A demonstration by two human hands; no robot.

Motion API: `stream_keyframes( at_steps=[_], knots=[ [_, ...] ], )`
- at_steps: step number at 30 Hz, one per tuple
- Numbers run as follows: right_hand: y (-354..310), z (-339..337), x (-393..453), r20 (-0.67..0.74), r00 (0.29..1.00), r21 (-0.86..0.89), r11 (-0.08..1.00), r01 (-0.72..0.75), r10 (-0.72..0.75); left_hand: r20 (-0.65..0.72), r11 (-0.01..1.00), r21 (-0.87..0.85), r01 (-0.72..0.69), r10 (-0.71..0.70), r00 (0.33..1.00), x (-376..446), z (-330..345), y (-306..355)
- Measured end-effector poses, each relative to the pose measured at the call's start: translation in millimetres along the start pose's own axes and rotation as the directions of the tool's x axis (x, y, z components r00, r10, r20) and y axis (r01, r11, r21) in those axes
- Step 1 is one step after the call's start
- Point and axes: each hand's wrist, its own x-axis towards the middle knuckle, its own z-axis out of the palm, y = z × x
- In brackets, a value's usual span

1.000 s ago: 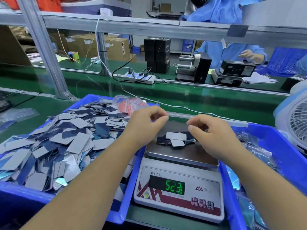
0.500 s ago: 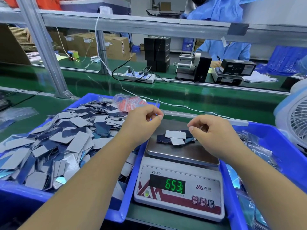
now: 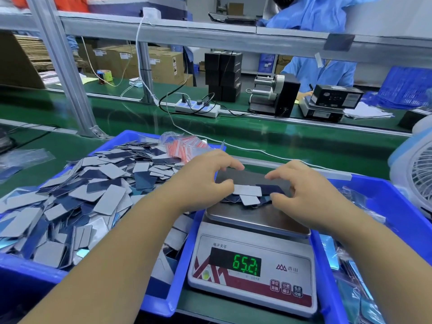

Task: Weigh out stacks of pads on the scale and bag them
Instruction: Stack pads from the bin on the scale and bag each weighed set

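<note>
From my head camera, I am cupping both hands around a small pile of pads (image 3: 247, 194) lying on the scale (image 3: 253, 258) pan. My left hand (image 3: 205, 181) is touching the pile's left edge with curled fingers; my right hand (image 3: 306, 195) is touching its right edge, fingers spread. The blue bin (image 3: 168, 298) at my left is holding loose pads.

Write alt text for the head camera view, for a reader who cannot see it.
Two bare hands, left hand and right hand, close in from both sides on a small pile of pads lying on the scale, whose green display reads 65.2. A blue bin heaped with loose pads sits left of the scale.
</note>
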Motion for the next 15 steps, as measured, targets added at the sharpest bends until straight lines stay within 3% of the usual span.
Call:
stream_keyframes(
  at_steps=[10,15],
  knots=[
    [0.0,1.2,-1.0,0.066,0.998,-0.035,0.999,-0.009,0.011,0.202,0.995,0.100,0.011,-0.031,0.979,-2.6,-9.9,-0.5],
    [-0.7,0.5,-1.0,0.071,0.997,-0.037,0.999,0.003,0.000,0.135,0.995,0.087,0.051,-0.063,0.989,-1.3,-8.0,-4.9]
  ],
)
